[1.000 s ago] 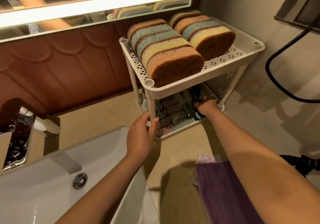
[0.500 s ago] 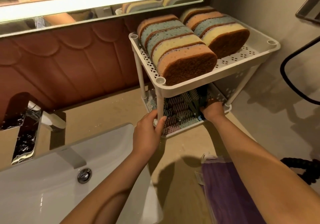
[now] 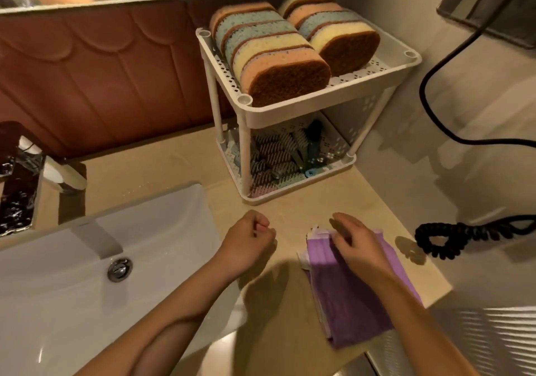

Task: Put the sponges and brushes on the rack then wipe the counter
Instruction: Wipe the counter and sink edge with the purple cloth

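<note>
A white two-tier rack point(image 3: 324, 100) stands on the beige counter point(image 3: 150, 169) at the back. Several sponges point(image 3: 278, 65) in orange, blue and yellow stand on edge on its top shelf. Several brushes point(image 3: 278, 155) lie on the lower shelf. A folded purple cloth point(image 3: 342, 297) lies on the counter at the front right. My right hand point(image 3: 356, 242) rests on the cloth's far end, fingers loosely bent over it. My left hand point(image 3: 249, 239) hovers over the counter left of the cloth, fingers curled into a fist, holding nothing.
A white sink point(image 3: 87, 259) with a chrome drain point(image 3: 119, 269) fills the front left, a chrome tap point(image 3: 20, 178) behind it. A black coiled cord point(image 3: 458, 236) lies at the right, with a black cable point(image 3: 435, 85) on the wall. The counter edge runs at the right front.
Both hands have pulled back from the rack's lower shelf toward me. The right hand now lies on the purple cloth; the left has let go of the rack post and curled shut.
</note>
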{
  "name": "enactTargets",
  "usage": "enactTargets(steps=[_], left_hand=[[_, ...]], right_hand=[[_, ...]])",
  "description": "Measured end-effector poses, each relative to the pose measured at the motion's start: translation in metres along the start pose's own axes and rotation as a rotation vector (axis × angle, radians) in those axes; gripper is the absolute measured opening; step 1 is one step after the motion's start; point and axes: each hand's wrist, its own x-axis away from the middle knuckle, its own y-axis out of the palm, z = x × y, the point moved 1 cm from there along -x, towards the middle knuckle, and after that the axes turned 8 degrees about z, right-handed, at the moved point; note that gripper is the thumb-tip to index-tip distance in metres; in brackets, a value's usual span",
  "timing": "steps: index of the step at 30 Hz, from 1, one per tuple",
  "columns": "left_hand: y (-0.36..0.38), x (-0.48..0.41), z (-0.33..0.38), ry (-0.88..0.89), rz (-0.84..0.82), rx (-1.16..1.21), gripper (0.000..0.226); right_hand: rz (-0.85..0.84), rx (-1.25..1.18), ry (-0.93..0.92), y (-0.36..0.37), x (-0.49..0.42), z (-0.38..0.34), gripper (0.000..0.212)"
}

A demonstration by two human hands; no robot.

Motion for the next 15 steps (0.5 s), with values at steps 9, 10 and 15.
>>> enactTargets(steps=[9,10,15], left_hand=[[0.096,0.038,-0.02,0.643,-0.043,-0.388,0.035],[0.102,0.034,-0.024,0.681,-0.034,-0.462,0.04],[0.121,0.017,-0.022,0.726,-0.07,-0.724,0.059]], right_hand=[[0.192,0.587,0.077,0.016,0.042,0.054,0.065],[0.184,0.569,0.078,0.018,0.041,0.056,0.068],[0.143,0.541,0.095,0.024,0.027,0.063,0.077]])
